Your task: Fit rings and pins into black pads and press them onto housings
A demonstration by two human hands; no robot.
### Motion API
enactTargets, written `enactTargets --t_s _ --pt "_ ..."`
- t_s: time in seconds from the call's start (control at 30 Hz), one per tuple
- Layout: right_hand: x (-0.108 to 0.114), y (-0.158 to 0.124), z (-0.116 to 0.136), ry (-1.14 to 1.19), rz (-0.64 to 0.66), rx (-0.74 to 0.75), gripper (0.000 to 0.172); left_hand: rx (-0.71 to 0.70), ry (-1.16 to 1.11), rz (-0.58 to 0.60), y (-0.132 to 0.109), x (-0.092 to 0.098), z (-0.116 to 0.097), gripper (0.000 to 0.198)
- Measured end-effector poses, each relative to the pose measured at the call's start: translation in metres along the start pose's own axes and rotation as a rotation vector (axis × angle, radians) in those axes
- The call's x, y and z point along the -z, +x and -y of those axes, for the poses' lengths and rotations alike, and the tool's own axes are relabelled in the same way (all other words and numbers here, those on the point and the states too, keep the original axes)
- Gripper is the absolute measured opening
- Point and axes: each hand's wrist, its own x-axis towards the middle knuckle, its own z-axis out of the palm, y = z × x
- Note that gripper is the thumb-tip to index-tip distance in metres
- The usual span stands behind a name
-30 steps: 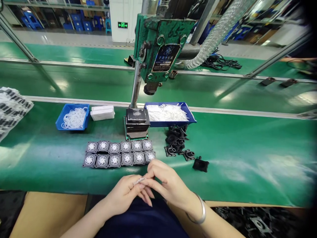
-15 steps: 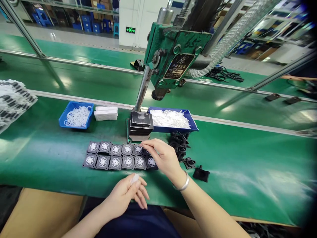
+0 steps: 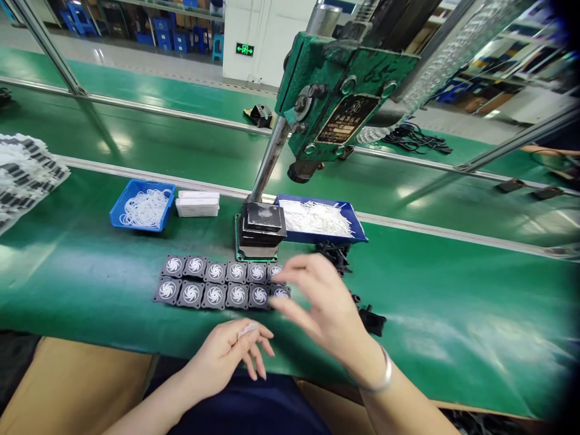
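My left hand [image 3: 235, 349] rests at the near edge of the green belt, its thumb and fingers pinched on a small bundle of white strips [image 3: 248, 330]. My right hand [image 3: 324, 308], blurred by motion, hovers with fingers spread just right of two rows of black square parts with white swirl centres [image 3: 222, 283]. It holds nothing that I can see. A green hand press [image 3: 338, 99] stands behind the rows, with a black block [image 3: 261, 222] on its base. Loose black parts [image 3: 338, 252] lie partly hidden behind my right hand.
A blue tray of white rings [image 3: 142, 205] and a stack of white cards [image 3: 197, 203] sit at the back left. A blue tray of white strips [image 3: 317, 219] lies right of the press. A heap of black-and-white parts [image 3: 25, 175] fills the far left.
My right hand went from my left hand out to the rows of swirl parts, and has now drawn back to the right with fingers spread. My left hand stayed put.
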Motion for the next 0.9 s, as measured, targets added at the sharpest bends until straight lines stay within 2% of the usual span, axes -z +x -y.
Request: enactTargets --t_s 0.07,0.1,0.27,0.37,0.47,0.63,0.7,0.8,0.9 --pt "-0.003 -0.016 0.013 0.188 0.198 0.003 0.017 -0.051 0.09 0.027 -0.001 -0.001 -0.002 0.052" --pt "-0.007 -0.024 0.018 0.258 0.246 -0.014 0.013 -0.076 0.139 0.039 -0.002 -0.001 -0.003 0.052" --pt "-0.021 -0.052 0.024 0.372 0.148 -0.142 0.013 -0.14 0.259 0.095 -0.006 -0.005 0.0 0.048" --pt "-0.013 -0.051 0.02 0.497 0.109 -0.181 0.011 -0.131 0.211 0.108 -0.007 -0.008 -0.002 0.049" --pt "-0.006 -0.043 0.017 0.575 0.08 -0.216 0.011 -0.111 0.15 0.052 -0.006 -0.009 -0.004 0.05" --pt "-0.01 -0.034 0.018 0.453 0.259 -0.111 0.017 -0.139 0.195 0.063 -0.01 -0.008 0.001 0.047" --pt "-0.013 -0.033 0.02 0.433 0.292 -0.092 0.019 -0.14 0.171 0.054 -0.012 -0.006 0.004 0.046" --pt "-0.014 -0.032 0.02 0.503 0.213 -0.111 0.017 -0.113 0.05 0.005 -0.013 -0.004 0.005 0.045" --pt "-0.011 -0.03 0.014 0.54 0.008 -0.218 0.012 -0.073 -0.106 -0.05 -0.01 -0.003 0.007 0.045"
